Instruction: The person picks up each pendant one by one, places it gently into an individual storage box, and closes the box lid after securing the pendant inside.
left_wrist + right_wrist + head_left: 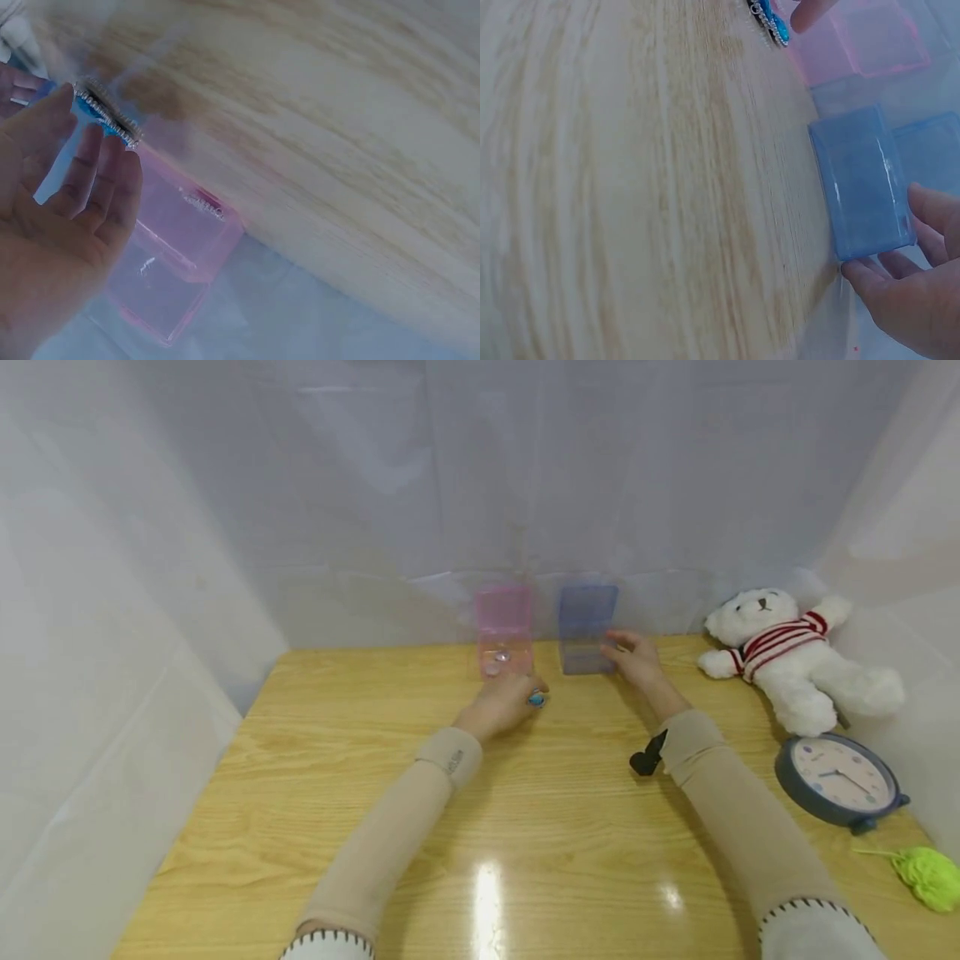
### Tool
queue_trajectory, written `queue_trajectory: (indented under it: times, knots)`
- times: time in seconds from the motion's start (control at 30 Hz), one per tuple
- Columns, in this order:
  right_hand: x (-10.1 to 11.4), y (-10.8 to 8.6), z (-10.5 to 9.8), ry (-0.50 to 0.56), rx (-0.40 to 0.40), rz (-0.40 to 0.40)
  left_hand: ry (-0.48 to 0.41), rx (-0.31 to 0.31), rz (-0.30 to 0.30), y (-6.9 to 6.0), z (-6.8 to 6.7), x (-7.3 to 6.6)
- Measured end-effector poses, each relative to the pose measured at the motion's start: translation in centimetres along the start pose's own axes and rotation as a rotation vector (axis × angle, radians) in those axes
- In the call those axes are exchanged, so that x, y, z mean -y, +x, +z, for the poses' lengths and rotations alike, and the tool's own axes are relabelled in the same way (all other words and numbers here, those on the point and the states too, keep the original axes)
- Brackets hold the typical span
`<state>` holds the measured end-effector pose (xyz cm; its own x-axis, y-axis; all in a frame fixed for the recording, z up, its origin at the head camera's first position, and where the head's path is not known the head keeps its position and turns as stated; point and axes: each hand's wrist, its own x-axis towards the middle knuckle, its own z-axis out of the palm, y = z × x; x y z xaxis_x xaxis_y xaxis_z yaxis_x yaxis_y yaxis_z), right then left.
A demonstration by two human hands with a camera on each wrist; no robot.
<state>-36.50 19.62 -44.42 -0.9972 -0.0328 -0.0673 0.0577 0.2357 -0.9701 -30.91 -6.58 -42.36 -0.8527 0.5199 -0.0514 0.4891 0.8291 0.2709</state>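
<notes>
Between its fingertips my left hand (501, 700) pinches a blue-stoned piece of jewellery (536, 698) edged with silvery beads. The left wrist view shows that beaded edge (109, 112) close up. This hand is just in front of a pink clear plastic box (506, 631), its lid raised, holding a small shiny beaded piece (502, 656). To the right stands a blue clear plastic box (588, 631), also with its lid up. My right hand (636, 662) holds this box by its right end, thumb (930, 206) at the back and fingers (866, 276) at the front corner.
At the right side of the wooden table (360, 777) lie a white teddy bear (795, 652) in a striped top, a round dark-rimmed clock (840, 781) and a yellow-green ball of yarn (928, 877). Pale sheeting (390, 485) rises behind the boxes.
</notes>
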Motion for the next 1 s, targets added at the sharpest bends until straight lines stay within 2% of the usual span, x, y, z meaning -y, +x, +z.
queue_trajectory:
  times: [0.13, 0.4, 0.6, 0.8, 0.9, 1.0]
  knots:
    - [-0.1, 0.1, 0.1, 0.019, 0.010, 0.012, 0.079, 0.000, 0.012, 0.0, 0.4, 0.0]
    - [0.2, -0.5, 0.3, 0.017, -0.004, -0.003, 0.118, 0.021, -0.016, -0.1, 0.5, -0.2]
    - [0.2, -0.8, 0.2, -0.045, -0.018, -0.027, 0.165, 0.004, 0.026, -0.1, 0.5, -0.2]
    - [0.1, -1.0, 0.3, -0.068, -0.025, -0.025, 0.165, -0.048, 0.099, -0.1, 0.9, 0.0]
    - [0.1, -1.1, 0.3, -0.070, -0.022, -0.020, 0.150, -0.043, 0.103, 0.0, 1.0, 0.0]
    - [0.0, -1.2, 0.3, -0.070, -0.026, -0.021, 0.115, -0.012, 0.089, 0.1, 0.9, -0.1]
